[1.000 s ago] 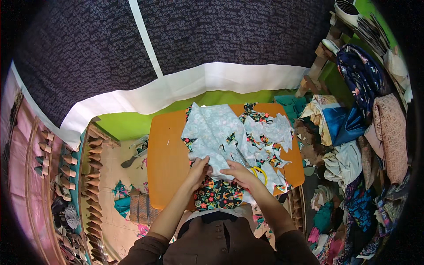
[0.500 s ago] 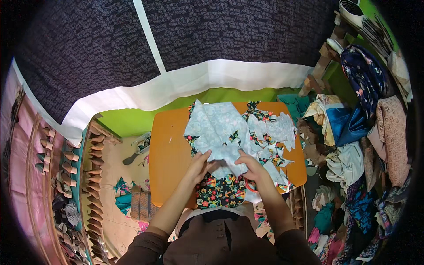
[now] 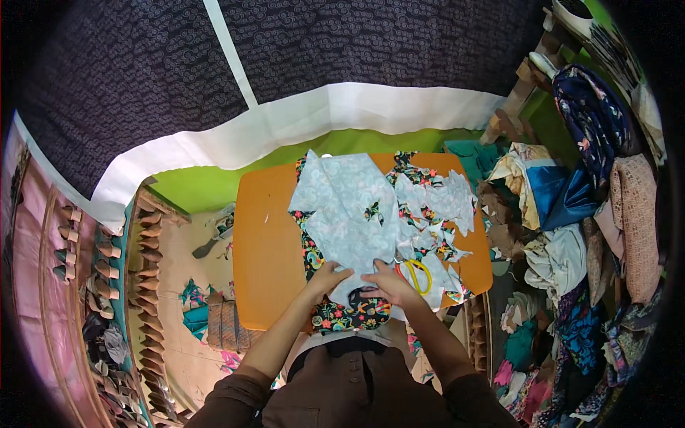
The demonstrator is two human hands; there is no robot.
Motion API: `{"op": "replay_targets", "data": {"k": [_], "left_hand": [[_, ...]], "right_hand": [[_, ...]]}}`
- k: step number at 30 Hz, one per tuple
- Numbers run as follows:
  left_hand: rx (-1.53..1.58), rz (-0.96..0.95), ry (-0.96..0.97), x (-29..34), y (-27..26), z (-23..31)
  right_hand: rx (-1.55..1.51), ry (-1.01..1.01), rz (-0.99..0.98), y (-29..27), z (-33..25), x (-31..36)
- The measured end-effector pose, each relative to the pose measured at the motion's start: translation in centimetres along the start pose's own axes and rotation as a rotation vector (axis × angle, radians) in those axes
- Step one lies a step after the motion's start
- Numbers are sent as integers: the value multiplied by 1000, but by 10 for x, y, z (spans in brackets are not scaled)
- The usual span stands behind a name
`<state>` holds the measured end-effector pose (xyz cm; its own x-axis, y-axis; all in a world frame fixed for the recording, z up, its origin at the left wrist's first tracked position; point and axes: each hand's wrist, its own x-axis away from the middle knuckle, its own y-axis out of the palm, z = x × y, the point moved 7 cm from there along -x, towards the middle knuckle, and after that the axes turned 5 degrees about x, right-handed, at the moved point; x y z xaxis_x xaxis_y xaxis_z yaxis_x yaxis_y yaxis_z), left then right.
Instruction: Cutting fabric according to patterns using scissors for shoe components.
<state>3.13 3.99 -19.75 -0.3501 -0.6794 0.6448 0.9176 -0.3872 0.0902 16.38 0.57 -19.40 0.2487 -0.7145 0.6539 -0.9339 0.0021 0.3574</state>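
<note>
A large floral fabric piece (image 3: 349,207) lies on the orange table, pale underside up. Its near part shows the dark, flower-printed face (image 3: 357,315). At the fabric's near side, my left hand (image 3: 327,282) is closed with a fold of it between thumb and fingers. Just to the right, my right hand (image 3: 391,285) rests on the same cloth, its fingers apart. Scissors (image 3: 421,277) with yellow and red handles lie beside my right hand; their blades are hard to make out. Jagged floral scraps (image 3: 439,203) spread over the table's right side.
The orange table (image 3: 264,250) has rounded corners. Piled cloths (image 3: 556,264) crowd the right side. Wooden shoe lasts (image 3: 150,285) line racks at the left. More scraps (image 3: 193,307) lie on the floor, and a dark patterned curtain (image 3: 357,50) hangs ahead.
Both hands have moved down and nearer me, and the raised fabric edge now lies flatter. My right hand's fingers have spread. The scissors, partly hidden before, show their handles beside that hand.
</note>
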Motion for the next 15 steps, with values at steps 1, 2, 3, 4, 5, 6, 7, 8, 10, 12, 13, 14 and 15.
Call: {"op": "replay_targets", "data": {"k": [1, 2, 3, 4, 5, 6, 7, 8, 10, 12, 13, 14, 15], "left_hand": [[35, -20, -46, -2, 0, -12], [40, -14, -53, -3, -1, -20], [-12, -4, -20, -5, -2, -26], [-66, -1, 15, -7, 0, -28], [-67, 28, 63, -9, 0, -30], [-67, 22, 58, -10, 3, -28], [-85, 22, 11, -8, 2, -29], [-105, 20, -36, -6, 1, -32], [-98, 12, -22, -10, 2, -38], [-233, 26, -41, -16, 4, -41], [-237, 17, -46, -16, 9, -40], [-203, 37, -42, -15, 13, -37], [-169, 56, -40, -15, 17, -36]], "right_hand": [[101, 42, 5, 2, 8, 0], [202, 83, 9, 2, 14, 0], [364, 141, -3, 1, 19, 2], [364, 146, -1, -8, 29, -1], [592, 7, 81, -27, 36, -9], [816, -133, 170, -40, 35, -11], [985, -353, 314, -34, 2, 9], [986, -348, 306, -40, 5, 6], [1286, -830, 794, -52, -21, 33], [1366, -734, 833, -66, -13, 34], [1443, -637, 872, -73, -10, 35], [1440, -626, 877, -76, -8, 36], [1467, -583, 870, -78, -4, 34]]}}
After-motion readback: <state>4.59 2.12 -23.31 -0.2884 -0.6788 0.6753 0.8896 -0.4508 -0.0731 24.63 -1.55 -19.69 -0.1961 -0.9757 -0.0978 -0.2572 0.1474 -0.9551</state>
